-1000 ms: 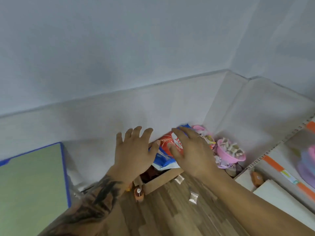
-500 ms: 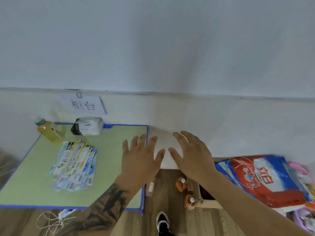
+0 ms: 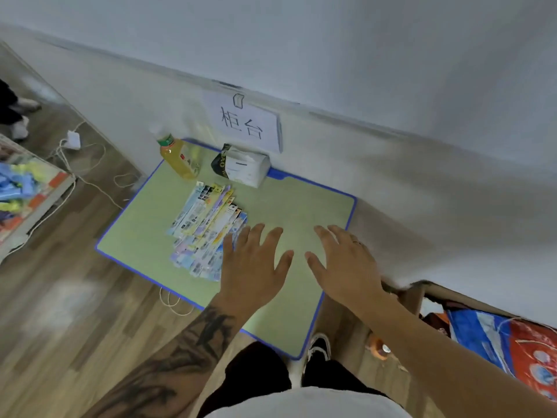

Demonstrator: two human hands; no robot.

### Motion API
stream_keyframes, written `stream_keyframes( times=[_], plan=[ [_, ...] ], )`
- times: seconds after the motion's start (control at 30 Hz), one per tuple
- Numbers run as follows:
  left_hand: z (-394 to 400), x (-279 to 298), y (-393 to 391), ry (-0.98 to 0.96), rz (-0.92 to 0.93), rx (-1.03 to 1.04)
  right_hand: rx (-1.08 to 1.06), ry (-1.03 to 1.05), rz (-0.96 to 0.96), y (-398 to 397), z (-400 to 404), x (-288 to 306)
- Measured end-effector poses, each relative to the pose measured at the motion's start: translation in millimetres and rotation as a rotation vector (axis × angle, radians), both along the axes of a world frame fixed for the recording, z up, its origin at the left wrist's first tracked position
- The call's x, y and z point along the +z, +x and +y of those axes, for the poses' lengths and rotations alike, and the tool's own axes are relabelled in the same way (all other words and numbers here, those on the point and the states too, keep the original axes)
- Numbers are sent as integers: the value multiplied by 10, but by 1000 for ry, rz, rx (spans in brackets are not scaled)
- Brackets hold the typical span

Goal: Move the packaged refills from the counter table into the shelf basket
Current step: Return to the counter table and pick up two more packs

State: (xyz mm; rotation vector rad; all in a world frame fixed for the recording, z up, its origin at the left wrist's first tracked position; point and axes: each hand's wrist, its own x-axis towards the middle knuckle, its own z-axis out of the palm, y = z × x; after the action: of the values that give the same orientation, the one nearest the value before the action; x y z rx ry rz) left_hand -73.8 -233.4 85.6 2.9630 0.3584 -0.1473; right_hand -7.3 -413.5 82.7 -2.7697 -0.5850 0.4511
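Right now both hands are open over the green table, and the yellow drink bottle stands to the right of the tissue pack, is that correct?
Not quite. In the head view the yellow drink bottle stands to the left of the tissue pack, not the right. The left hand and right hand are indeed open over the green table.

A mock shop: labelled counter table (image 3: pixel 301 212), stocked shelf (image 3: pixel 27 188) (bright packets) alongside.

Your left hand (image 3: pixel 251 267) hovers palm down, fingers spread and straight; your right hand (image 3: pixel 343 263) mirrors it just beside, both forearms extended forward.
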Motion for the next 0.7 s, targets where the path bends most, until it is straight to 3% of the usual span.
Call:
stream_keyframes(
  times=[0.37,0.5,0.7],
  plan=[
    [1083,-773,213,31,42,-71,-19,-87,238,-12,968,-585],
    [1616,-994,334,-4,86,-91,-163,-109,378,-75,1454,-724],
    [2141,-1213,476,-48,93,-314,-459,-26,537,-127,2187,-987]
  ],
)
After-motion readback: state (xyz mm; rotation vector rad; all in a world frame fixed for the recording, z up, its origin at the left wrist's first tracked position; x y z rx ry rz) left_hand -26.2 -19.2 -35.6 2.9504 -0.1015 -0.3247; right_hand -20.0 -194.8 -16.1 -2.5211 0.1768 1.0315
